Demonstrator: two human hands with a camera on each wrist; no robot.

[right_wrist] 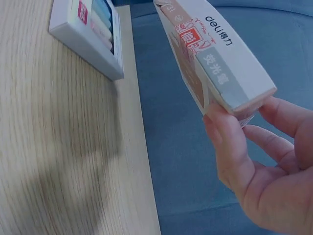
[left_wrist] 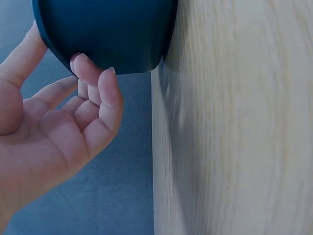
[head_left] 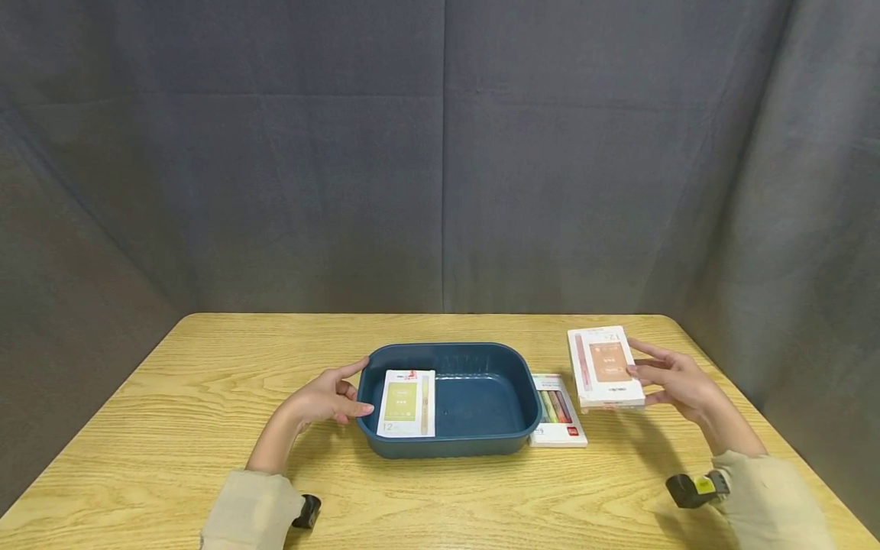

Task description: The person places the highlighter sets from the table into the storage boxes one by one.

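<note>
My left hand (head_left: pixel 328 396) grips the left rim of a dark blue plastic basin (head_left: pixel 454 447), fingers curled below the edge in the left wrist view. Inside the basin, at its left, a white highlighter box with a yellow-green label (head_left: pixel 402 402) leans toward the front wall. My right hand (head_left: pixel 677 380) pinches a white highlighter box with an orange label (head_left: pixel 609 361) by its right side, thumb on the front face. That box hangs above the table, as the right wrist view (right_wrist: pixel 217 54) shows. Another white box, with a window showing coloured highlighters (head_left: pixel 558 410), lies against the basin's right side.
The wooden table (head_left: pixel 447 504) carries everything. A grey curtain (head_left: pixel 440 191) hangs behind it and at both sides. Black wrist cameras are strapped at both cuffs, one on the right wrist (head_left: pixel 694 489).
</note>
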